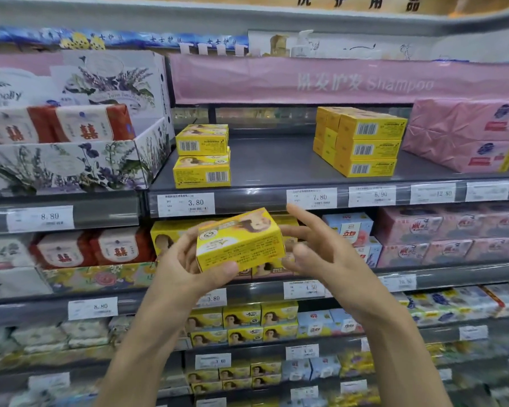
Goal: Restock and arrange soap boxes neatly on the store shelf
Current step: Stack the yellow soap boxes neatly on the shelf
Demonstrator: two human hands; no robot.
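A yellow soap box [240,240] with a portrait on its top is held in front of the shelves, tilted up to the right. My left hand [185,264] grips its left end, thumb under the front edge. My right hand [318,248] hovers at its right end with fingers spread and loosely bent, just off the box. On the grey shelf [276,163] above, two matching yellow boxes [202,155] are stacked at the left, and a taller block of yellow boxes [362,141] stands at the right.
A floral display carton [71,165] with red-wrapped soaps borders the shelf's left side. Pink wrapped packs [465,136] sit at its right. Price tags [185,204] line the shelf edge. Lower shelves hold yellow, blue and pink soap boxes.
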